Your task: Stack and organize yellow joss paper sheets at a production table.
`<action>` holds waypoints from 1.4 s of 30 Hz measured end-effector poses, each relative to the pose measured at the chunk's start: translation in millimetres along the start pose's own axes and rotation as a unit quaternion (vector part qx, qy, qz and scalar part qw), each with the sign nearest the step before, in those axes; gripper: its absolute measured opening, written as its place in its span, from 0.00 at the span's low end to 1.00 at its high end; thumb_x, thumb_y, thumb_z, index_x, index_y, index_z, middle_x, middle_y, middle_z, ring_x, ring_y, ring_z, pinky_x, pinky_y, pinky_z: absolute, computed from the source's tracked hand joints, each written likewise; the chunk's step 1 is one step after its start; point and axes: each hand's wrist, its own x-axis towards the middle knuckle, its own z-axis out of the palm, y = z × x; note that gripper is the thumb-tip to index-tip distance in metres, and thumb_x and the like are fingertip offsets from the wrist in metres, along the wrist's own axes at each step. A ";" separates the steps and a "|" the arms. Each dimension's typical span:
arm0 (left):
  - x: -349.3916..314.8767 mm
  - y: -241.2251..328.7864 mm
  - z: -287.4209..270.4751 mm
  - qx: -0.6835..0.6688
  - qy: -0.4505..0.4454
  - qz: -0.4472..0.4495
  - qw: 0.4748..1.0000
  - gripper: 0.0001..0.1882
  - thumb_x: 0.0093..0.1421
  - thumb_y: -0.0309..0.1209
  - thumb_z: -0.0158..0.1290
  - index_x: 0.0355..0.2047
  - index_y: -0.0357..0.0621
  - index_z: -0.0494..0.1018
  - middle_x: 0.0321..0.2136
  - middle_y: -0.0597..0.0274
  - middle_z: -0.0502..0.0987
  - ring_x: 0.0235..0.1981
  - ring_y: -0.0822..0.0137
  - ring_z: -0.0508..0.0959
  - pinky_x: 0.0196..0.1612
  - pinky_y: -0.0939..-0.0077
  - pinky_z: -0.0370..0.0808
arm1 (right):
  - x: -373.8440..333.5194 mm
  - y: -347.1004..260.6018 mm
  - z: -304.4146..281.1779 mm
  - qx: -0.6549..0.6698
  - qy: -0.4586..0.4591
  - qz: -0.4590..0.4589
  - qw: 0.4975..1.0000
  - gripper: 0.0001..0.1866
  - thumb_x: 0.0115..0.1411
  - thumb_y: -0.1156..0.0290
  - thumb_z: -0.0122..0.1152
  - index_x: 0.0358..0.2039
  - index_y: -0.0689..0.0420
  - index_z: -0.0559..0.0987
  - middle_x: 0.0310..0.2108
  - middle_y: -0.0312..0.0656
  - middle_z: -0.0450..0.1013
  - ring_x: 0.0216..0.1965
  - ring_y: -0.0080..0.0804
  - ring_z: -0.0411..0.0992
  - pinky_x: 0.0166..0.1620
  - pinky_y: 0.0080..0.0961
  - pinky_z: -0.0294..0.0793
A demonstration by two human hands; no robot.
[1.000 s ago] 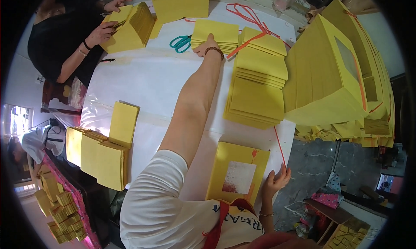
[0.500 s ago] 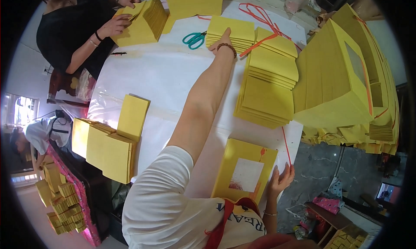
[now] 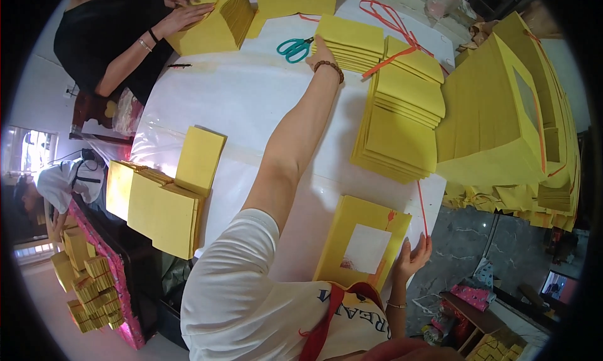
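My left arm stretches far across the table. My left hand (image 3: 319, 54) is at the left edge of a stack of folded yellow card pieces (image 3: 350, 39), close to the blades of teal-handled scissors (image 3: 295, 49). Its fingertips are partly hidden, so I cannot tell whether they grip anything. By the table's right edge, my right hand (image 3: 414, 258) has its thumb and fingers apart. A thin red ribbon (image 3: 422, 207) runs from beneath the yellow stacks to its fingertips. Near me lies a yellow card sheet (image 3: 337, 240) with a white panel.
More yellow stacks (image 3: 402, 135) stand right of centre, beside a large yellow pile (image 3: 487, 116). Loose red ribbons (image 3: 392, 20) lie at the back. Another yellow stack (image 3: 164, 213) sits left. At far left, a co-worker's hands (image 3: 182, 16) touch yellow cards.
The view has shifted slightly. My left hand has moved left from the top of the yellow stack to its edge, nearer the scissors. My right hand stays by the ribbon.
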 end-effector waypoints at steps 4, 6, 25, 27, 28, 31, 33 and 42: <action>-25.7 45.0 -53.1 0.342 0.084 0.389 0.851 0.24 0.55 0.42 0.51 0.50 0.46 0.63 0.47 0.53 0.69 0.48 0.55 0.68 0.47 0.55 0.65 | 1.2 -12.5 0.5 -0.008 0.004 0.001 1.000 0.23 0.54 0.67 0.60 0.50 0.61 0.70 0.57 0.51 0.57 0.59 0.47 0.51 0.58 0.40 0.52; -5.4 67.8 -78.7 0.474 0.080 0.473 0.739 0.20 0.55 0.39 0.50 0.48 0.49 0.65 0.46 0.56 0.70 0.48 0.57 0.68 0.47 0.54 0.64 | 2.2 -11.5 2.7 -0.013 0.001 -0.007 1.000 0.22 0.54 0.68 0.59 0.50 0.60 0.71 0.57 0.49 0.56 0.60 0.46 0.50 0.59 0.40 0.51; 47.2 73.9 -102.6 0.589 0.022 0.561 0.581 0.20 0.50 0.29 0.50 0.47 0.54 0.69 0.55 0.54 0.59 0.55 0.52 0.58 0.53 0.52 0.55 | -2.6 -7.5 3.6 0.091 0.038 0.048 0.994 0.19 0.54 0.70 0.60 0.47 0.60 0.72 0.57 0.48 0.56 0.60 0.44 0.48 0.59 0.39 0.51; 32.1 67.8 -123.8 0.486 0.037 0.544 0.683 0.19 0.52 0.29 0.48 0.47 0.53 0.69 0.55 0.51 0.61 0.54 0.51 0.60 0.54 0.52 0.56 | -1.3 -8.2 4.1 0.076 0.030 0.029 0.996 0.19 0.55 0.71 0.59 0.47 0.60 0.72 0.56 0.48 0.56 0.60 0.44 0.48 0.58 0.38 0.52; 24.7 61.0 -137.7 0.462 0.019 0.539 0.704 0.19 0.52 0.28 0.47 0.47 0.51 0.69 0.53 0.50 0.63 0.54 0.50 0.62 0.54 0.54 0.57 | 0.3 -7.7 4.7 0.057 0.020 0.008 0.998 0.19 0.55 0.71 0.59 0.47 0.61 0.72 0.56 0.49 0.55 0.60 0.44 0.48 0.58 0.38 0.52; -25.4 25.5 -181.1 0.357 -0.086 0.482 0.795 0.17 0.52 0.25 0.45 0.44 0.43 0.70 0.46 0.51 0.69 0.50 0.54 0.67 0.52 0.65 0.63 | 1.3 -15.1 4.6 0.073 0.023 -0.005 0.997 0.19 0.55 0.72 0.59 0.48 0.61 0.72 0.56 0.49 0.55 0.60 0.43 0.48 0.58 0.37 0.53; -62.1 -11.2 -207.6 0.203 -0.167 0.355 0.897 0.14 0.51 0.20 0.46 0.40 0.39 0.72 0.39 0.60 0.72 0.37 0.70 0.70 0.42 0.79 0.68 | -1.3 -11.3 6.4 0.120 0.041 0.011 0.992 0.20 0.54 0.71 0.59 0.48 0.59 0.72 0.56 0.48 0.56 0.59 0.44 0.49 0.58 0.39 0.51; -180.5 -3.5 -204.0 0.291 -0.286 0.293 0.865 0.10 0.59 0.22 0.45 0.40 0.36 0.72 0.35 0.60 0.76 0.34 0.73 0.71 0.38 0.82 0.69 | -4.2 -13.5 -9.6 -0.016 0.020 -0.011 1.000 0.19 0.54 0.70 0.58 0.47 0.59 0.72 0.58 0.46 0.55 0.59 0.43 0.52 0.59 0.38 0.51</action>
